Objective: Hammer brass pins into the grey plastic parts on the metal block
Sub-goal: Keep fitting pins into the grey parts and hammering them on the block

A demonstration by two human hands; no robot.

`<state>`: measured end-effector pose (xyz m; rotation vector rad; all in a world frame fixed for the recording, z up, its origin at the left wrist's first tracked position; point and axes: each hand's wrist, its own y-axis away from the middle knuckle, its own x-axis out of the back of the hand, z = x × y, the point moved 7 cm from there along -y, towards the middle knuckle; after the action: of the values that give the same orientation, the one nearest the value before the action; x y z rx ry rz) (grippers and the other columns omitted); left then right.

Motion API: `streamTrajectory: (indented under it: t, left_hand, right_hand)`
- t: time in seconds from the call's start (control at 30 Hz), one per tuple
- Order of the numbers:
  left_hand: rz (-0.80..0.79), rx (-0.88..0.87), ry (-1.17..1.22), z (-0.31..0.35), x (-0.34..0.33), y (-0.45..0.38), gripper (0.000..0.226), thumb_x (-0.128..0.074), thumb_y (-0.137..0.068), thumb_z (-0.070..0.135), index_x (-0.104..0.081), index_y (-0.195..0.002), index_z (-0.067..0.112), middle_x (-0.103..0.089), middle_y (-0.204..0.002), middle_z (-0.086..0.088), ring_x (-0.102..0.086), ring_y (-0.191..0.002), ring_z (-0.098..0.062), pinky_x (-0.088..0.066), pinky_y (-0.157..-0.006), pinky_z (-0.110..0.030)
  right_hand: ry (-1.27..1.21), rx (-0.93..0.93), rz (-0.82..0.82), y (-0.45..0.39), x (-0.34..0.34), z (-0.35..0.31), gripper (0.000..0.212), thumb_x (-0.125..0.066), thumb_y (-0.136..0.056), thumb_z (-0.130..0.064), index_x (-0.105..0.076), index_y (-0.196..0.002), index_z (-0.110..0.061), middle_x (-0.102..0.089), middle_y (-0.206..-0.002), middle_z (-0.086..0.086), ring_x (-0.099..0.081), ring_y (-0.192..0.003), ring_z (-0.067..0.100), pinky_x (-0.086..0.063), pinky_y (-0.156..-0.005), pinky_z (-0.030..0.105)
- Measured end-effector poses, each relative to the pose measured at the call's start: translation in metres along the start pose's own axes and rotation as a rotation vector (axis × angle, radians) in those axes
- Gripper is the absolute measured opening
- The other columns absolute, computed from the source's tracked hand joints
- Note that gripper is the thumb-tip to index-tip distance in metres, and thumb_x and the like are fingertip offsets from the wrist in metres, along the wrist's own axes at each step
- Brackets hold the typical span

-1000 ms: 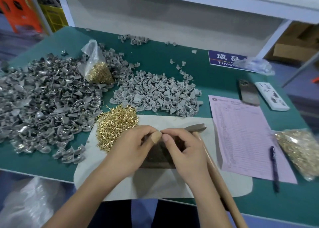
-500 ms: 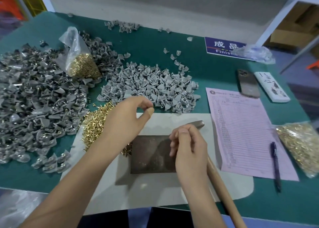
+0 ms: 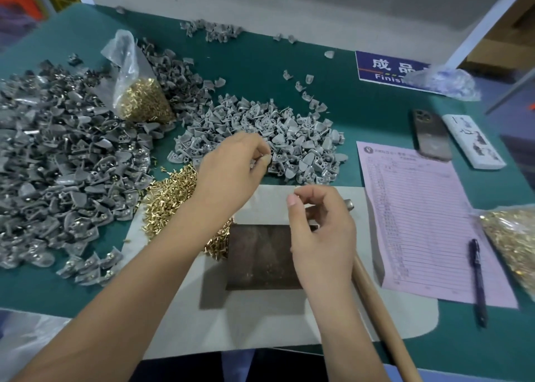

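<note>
Loose pins (image 3: pixel 170 199) left of metal block (image 3: pixel 260 257)

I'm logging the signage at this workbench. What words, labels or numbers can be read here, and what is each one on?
"成品", with "Finis" below it, cut off by a crumpled clear plastic bag: blue rectangular sign at the back of the green table.
Pink paper form: printed rows and a round header logo, too small and blurred to read.
White rectangular box beside the dark phone: dark markings, not readable.
Nothing else carries text.
</note>
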<state>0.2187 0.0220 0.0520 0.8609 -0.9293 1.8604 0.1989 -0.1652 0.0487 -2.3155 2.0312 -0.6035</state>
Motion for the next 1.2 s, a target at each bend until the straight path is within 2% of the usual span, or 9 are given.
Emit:
streamTrajectory:
  t: [0.13, 0.37, 0.63, 0.73, 0.83, 0.9, 0.97, 1.07, 1.2]
  left_hand:
    - [-0.005, 0.052, 0.365, -0.001, 0.020, 0.022, 0.024, -0.054, -0.102, 0.029, -0.066, -0.123, 0.034, -0.059, -0.103, 0.015, -0.054, -0.091, 0.005, -0.040, -0.076, -0.009]
    - [-0.057, 0.234, 0.895, 0.002, 0.033, 0.096, 0.018, -0.062, -0.099, 0.022, -0.072, -0.112, 0.030, -0.074, -0.092, 0.010, -0.071, -0.075, -0.008, -0.059, -0.071, -0.024]
    - [-0.054, 0.115, 0.614, 0.018, 0.028, 0.151, 0.017, -0.072, -0.090, 0.020, -0.071, -0.104, 0.030, -0.069, -0.083, 0.015, -0.055, -0.065, -0.005, -0.042, -0.061, -0.014]
    - [-0.045, 0.073, 0.493, 0.019, 0.030, 0.158, 0.021, -0.074, -0.088, 0.020, -0.068, -0.105, 0.032, -0.065, -0.085, 0.019, -0.055, -0.079, 0.008, -0.037, -0.069, -0.005]
    - [-0.062, 0.033, 0.396, 0.021, 0.029, 0.160, 0.022, -0.074, -0.088, 0.027, -0.065, -0.107, 0.034, -0.061, -0.090, 0.018, -0.051, -0.093, 0.004, -0.038, -0.079, -0.011]
    - [-0.051, -0.020, 0.296, 0.024, 0.030, 0.159, 0.025, -0.072, -0.087, 0.036, -0.063, -0.110, 0.035, -0.057, -0.092, 0.019, -0.048, -0.098, -0.004, -0.044, -0.085, -0.027]
    - [-0.020, -0.024, 0.226, 0.027, 0.033, 0.158, 0.032, -0.069, -0.084, 0.050, -0.060, -0.111, 0.036, -0.052, -0.092, 0.019, -0.045, -0.098, -0.007, -0.044, -0.080, -0.030]
    - [0.017, -0.049, 0.122, 0.037, 0.036, 0.152, 0.031, -0.068, -0.081, 0.056, -0.062, -0.105, 0.036, -0.049, -0.088, 0.016, -0.044, -0.094, -0.008, -0.041, -0.071, -0.030]
    - [0.005, -0.080, 0.031, 0.049, 0.030, 0.144, 0.023, -0.071, -0.085, 0.047, -0.072, -0.104, 0.033, -0.050, -0.087, 0.012, -0.047, -0.095, -0.014, -0.035, -0.068, -0.029]
  right_hand:
    - [-0.201, -0.139, 0.022, -0.003, 0.003, 0.009, 0.023, -0.070, -0.093, -0.006, -0.074, -0.095, -0.029, -0.074, -0.090, -0.010, -0.072, -0.081, 0.013, -0.056, -0.048, 0.026]
    - [-0.264, -0.145, -0.038, 0.011, 0.008, -0.002, 0.031, -0.072, -0.092, -0.003, -0.077, -0.106, -0.030, -0.074, -0.086, -0.002, -0.070, -0.073, 0.010, -0.059, -0.051, 0.029]
    - [-0.082, -0.058, -0.099, 0.041, 0.035, -0.011, 0.024, -0.074, -0.091, -0.009, -0.079, -0.092, -0.032, -0.073, -0.088, 0.006, -0.064, -0.062, 0.011, -0.053, -0.049, 0.023]
    - [0.071, 0.053, -0.153, 0.049, 0.038, -0.016, 0.019, -0.071, -0.093, -0.011, -0.076, -0.096, -0.028, -0.074, -0.092, -0.006, -0.066, -0.080, 0.012, -0.059, -0.078, 0.042]
    - [0.146, 0.077, -0.163, 0.054, 0.038, -0.018, 0.011, -0.069, -0.090, -0.023, -0.074, -0.089, -0.033, -0.072, -0.082, -0.021, -0.063, -0.074, 0.007, -0.048, -0.104, 0.056]
    - [0.160, 0.068, -0.155, 0.056, 0.038, -0.016, 0.010, -0.068, -0.089, -0.025, -0.073, -0.085, -0.033, -0.070, -0.077, -0.021, -0.062, -0.074, 0.002, -0.043, -0.111, 0.055]
    - [0.166, 0.056, -0.150, 0.057, 0.038, -0.012, 0.010, -0.069, -0.089, -0.025, -0.073, -0.083, -0.031, -0.070, -0.072, -0.016, -0.063, -0.085, -0.006, -0.039, -0.116, 0.047]
    - [0.192, -0.005, -0.134, 0.056, 0.041, -0.007, 0.010, -0.073, -0.091, -0.020, -0.074, -0.082, -0.024, -0.071, -0.071, -0.009, -0.062, -0.116, 0.000, -0.045, -0.110, 0.038]
    - [0.222, -0.043, -0.105, 0.054, 0.046, -0.007, 0.009, -0.072, -0.092, -0.023, -0.073, -0.083, -0.025, -0.072, -0.078, -0.012, -0.066, -0.082, 0.006, -0.052, -0.081, 0.031]
